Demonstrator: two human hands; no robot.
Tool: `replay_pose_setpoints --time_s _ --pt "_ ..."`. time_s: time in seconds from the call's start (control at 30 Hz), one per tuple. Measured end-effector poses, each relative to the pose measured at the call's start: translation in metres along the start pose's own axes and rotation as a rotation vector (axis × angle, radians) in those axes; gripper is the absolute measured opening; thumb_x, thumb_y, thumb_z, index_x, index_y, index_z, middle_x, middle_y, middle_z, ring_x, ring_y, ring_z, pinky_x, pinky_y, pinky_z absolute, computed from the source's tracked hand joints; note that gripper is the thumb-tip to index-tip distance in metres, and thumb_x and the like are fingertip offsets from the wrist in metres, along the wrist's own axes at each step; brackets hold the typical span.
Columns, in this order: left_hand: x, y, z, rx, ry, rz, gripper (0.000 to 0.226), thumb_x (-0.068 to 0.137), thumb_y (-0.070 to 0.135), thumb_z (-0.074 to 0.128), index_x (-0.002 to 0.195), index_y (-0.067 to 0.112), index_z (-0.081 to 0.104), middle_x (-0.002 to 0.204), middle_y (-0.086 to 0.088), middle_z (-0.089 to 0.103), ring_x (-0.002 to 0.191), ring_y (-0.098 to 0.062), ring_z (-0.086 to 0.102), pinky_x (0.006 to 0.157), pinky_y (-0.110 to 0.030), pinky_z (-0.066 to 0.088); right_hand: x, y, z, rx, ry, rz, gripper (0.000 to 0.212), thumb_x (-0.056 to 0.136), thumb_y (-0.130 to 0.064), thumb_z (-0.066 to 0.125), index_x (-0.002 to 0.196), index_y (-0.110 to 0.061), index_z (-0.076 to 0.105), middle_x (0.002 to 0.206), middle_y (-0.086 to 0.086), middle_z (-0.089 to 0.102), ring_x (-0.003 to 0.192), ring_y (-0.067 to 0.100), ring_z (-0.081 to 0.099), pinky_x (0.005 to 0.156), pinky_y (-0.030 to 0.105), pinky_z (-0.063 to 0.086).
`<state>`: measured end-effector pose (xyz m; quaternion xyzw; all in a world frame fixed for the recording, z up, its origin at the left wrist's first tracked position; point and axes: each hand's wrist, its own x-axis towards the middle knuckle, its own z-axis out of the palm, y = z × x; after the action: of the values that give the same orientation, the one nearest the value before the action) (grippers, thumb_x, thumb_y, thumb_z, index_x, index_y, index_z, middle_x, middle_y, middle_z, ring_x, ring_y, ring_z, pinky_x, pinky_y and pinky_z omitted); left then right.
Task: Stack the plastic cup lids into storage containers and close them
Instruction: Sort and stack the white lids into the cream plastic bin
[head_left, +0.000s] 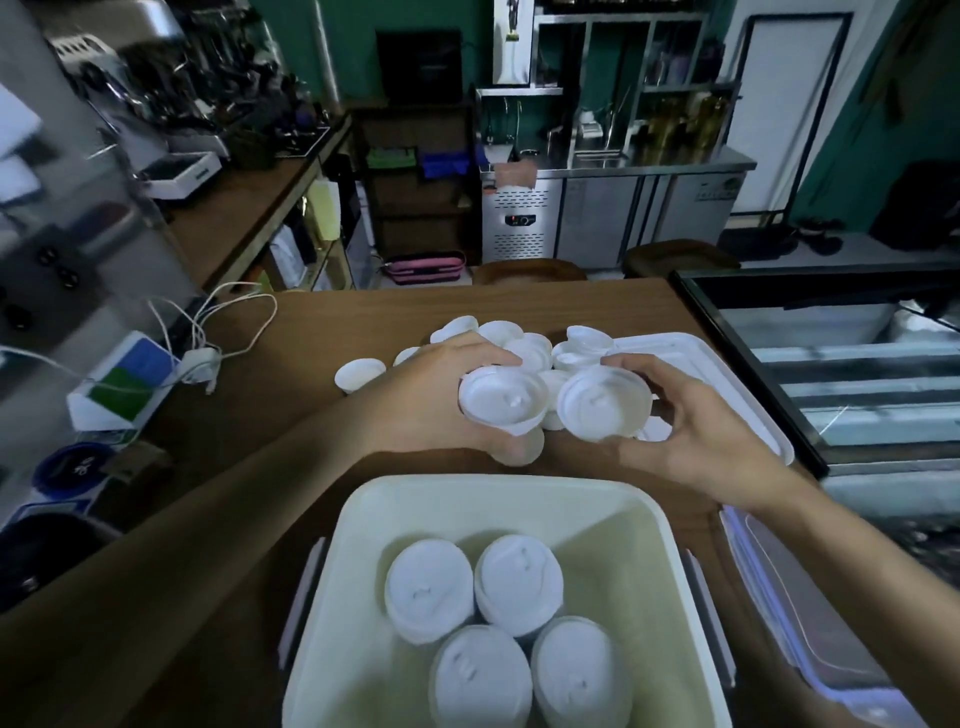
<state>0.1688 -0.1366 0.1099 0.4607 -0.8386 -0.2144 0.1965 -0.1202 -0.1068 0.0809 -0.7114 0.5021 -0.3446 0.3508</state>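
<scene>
— What's in the near tub?

— The pale tub sits open at the near edge of the table. Four stacks of cup lids stand in it, packed side by side toward its near half. The far part of its floor is bare.

— And the hands?

— Both are just beyond the tub's far rim. The left hand grips a small stack of lids with its fingers curled round it. The right hand pinches a single lid by its rim. The two loads are almost touching.

— Where are the rest?

— A loose pile of lids lies farther off, behind the hands. Part of it spills onto a flat white tray at the right.

— Any other container?

— A clear plastic piece lies just right of the tub. I cannot tell whether it is a cover or a box.
</scene>
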Motion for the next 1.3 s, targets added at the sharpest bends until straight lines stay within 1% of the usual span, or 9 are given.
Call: replay_pose_setpoints --time_s 0.1,0.2,0.27,0.43,0.63,0.9,0.97,1.1,1.3 --pt "-0.029 0.007 -0.004 -0.046 -0.028 -0.004 0.064 0.064 0.07 0.079 0.119 0.038 0.069 0.115 0.019 0.065 0.109 -0.005 0.058 0.091 -0.026 0.048 -0.018 -0.02 0.005 0.023 -0.06 -0.068 0.071 0.075 -0.011 0.09 0.133 -0.035 0.058 0.126 -0.018 0.067 0.118 0.009 0.064 0.1 0.021 0.05" --pt "-0.059 0.007 -0.004 -0.018 -0.068 -0.039 0.073 0.068 0.084 0.071 0.13 0.048 0.062 0.126 0.023 0.06 0.122 -0.003 0.056 0.105 -0.037 0.049 -0.035 -0.034 0.012 -0.033 -0.114 -0.134 0.077 0.073 -0.019 0.09 0.138 -0.038 0.053 0.129 -0.016 0.066 0.125 0.01 0.06 0.107 0.03 0.048" --pt "-0.076 0.007 0.0 0.0 -0.088 -0.053 0.074 0.071 0.084 0.071 0.134 0.047 0.061 0.127 0.026 0.058 0.124 0.0 0.055 0.106 -0.037 0.048 -0.044 -0.041 0.016 -0.076 -0.154 -0.141 0.081 0.069 -0.031 0.089 0.138 -0.044 0.048 0.127 -0.017 0.066 0.124 0.011 0.061 0.106 0.035 0.048" --pt "-0.109 0.013 0.013 -0.036 -0.143 -0.075 0.079 0.068 0.072 0.081 0.138 0.042 0.06 0.128 0.028 0.058 0.124 0.001 0.056 0.106 -0.034 0.048 -0.063 -0.045 0.029 -0.197 -0.216 -0.138 0.075 0.07 -0.028 0.092 0.131 -0.045 0.052 0.121 -0.026 0.067 0.118 -0.002 0.063 0.099 0.028 0.052" --pt "-0.13 0.024 0.018 0.026 -0.221 -0.086 0.08 0.069 0.058 0.091 0.136 0.051 0.049 0.126 0.03 0.057 0.12 0.0 0.053 0.1 -0.03 0.049 -0.079 -0.049 0.031 -0.45 -0.318 -0.192 0.075 0.07 -0.05 0.081 0.138 -0.045 0.05 0.126 -0.025 0.051 0.119 0.001 0.055 0.095 0.028 0.05" --pt "-0.136 0.042 0.024 0.164 -0.436 -0.128 0.065 0.07 0.062 0.085 0.116 0.053 0.04 0.106 0.018 0.057 0.101 -0.002 0.049 0.084 -0.035 0.052 -0.098 -0.064 0.027 -0.792 -0.546 -0.106 0.088 0.064 -0.063 0.07 0.143 -0.043 0.037 0.123 -0.029 0.032 0.103 0.005 0.056 0.08 0.031 0.056" --pt "-0.134 0.046 0.025 0.227 -0.485 -0.153 0.069 0.068 0.066 0.085 0.116 0.052 0.037 0.1 0.014 0.053 0.094 -0.004 0.05 0.074 -0.032 0.048 -0.101 -0.068 0.028 -0.86 -0.592 -0.069 0.084 0.066 -0.062 0.072 0.14 -0.042 0.037 0.119 -0.025 0.032 0.104 0.006 0.056 0.079 0.03 0.055" --pt "-0.128 0.051 0.033 0.324 -0.518 -0.156 0.076 0.065 0.07 0.085 0.117 0.044 0.036 0.098 0.014 0.048 0.091 -0.007 0.053 0.075 -0.036 0.052 -0.1 -0.072 0.037 -0.936 -0.682 -0.007 0.073 0.069 -0.057 0.077 0.131 -0.036 0.045 0.112 -0.019 0.032 0.105 0.012 0.057 0.083 0.034 0.057" --pt "-0.122 0.05 0.048 0.327 -0.516 0.025 0.073 0.074 0.062 0.084 0.132 0.039 0.046 0.116 0.021 0.04 0.097 -0.001 0.04 0.067 -0.013 0.032 -0.1 -0.058 0.052 -0.878 -0.682 -0.026 0.088 0.072 -0.054 0.08 0.144 -0.044 0.032 0.117 -0.026 0.034 0.114 0.008 0.054 0.083 0.033 0.052"
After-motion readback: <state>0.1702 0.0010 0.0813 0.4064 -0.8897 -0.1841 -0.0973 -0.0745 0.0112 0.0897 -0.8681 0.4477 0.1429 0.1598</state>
